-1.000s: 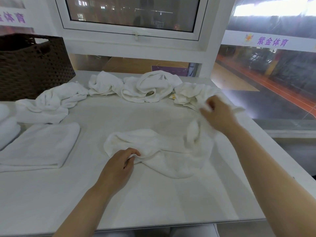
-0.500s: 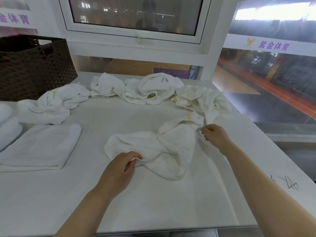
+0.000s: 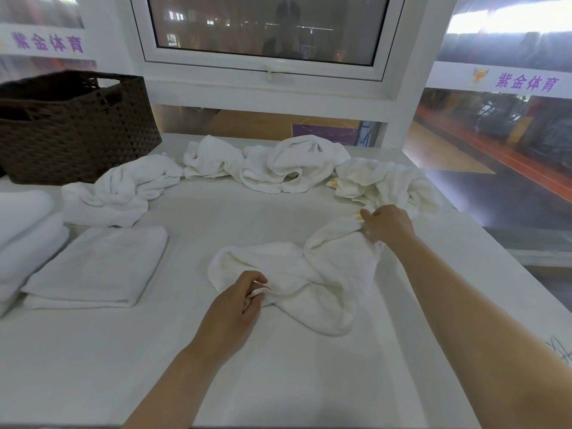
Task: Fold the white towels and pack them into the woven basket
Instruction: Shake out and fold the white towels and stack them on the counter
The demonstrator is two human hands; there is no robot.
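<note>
Both hands are on the one crumpled towel [image 3: 312, 274] in the middle of the white worktop [image 3: 278, 382], and it's bunched, nowhere near flat. The left hand [image 3: 230, 317] is down at the near edge, its fingers [image 3: 253, 281] curled and pinching a small fold of cloth between thumb and fingertips. Over on the far side, the right hand [image 3: 388, 226] has its fingers curled round the towel's far corner, right beside a little yellow tag [image 3: 358, 217]. Between the two hands the fabric sags and twists on the surface. Behind them a row of unfolded towels lines the back of the worktop: one heap on the left [image 3: 120, 190], a smaller one [image 3: 212, 157] next to it, a big rumpled one [image 3: 294, 165] in the centre, and another [image 3: 387, 181] at the right, just beyond the right hand. To the left lies a folded towel [image 3: 96, 267], flat and squared off, with more folded white cloth [image 3: 24, 230] just beside it at the frame's edge. The dark woven basket [image 3: 74, 128] stands at the back left corner, well apart from the towel in hand; what's inside it can't be made out. Behind the worktop, a white-framed window [image 3: 263, 29].
</note>
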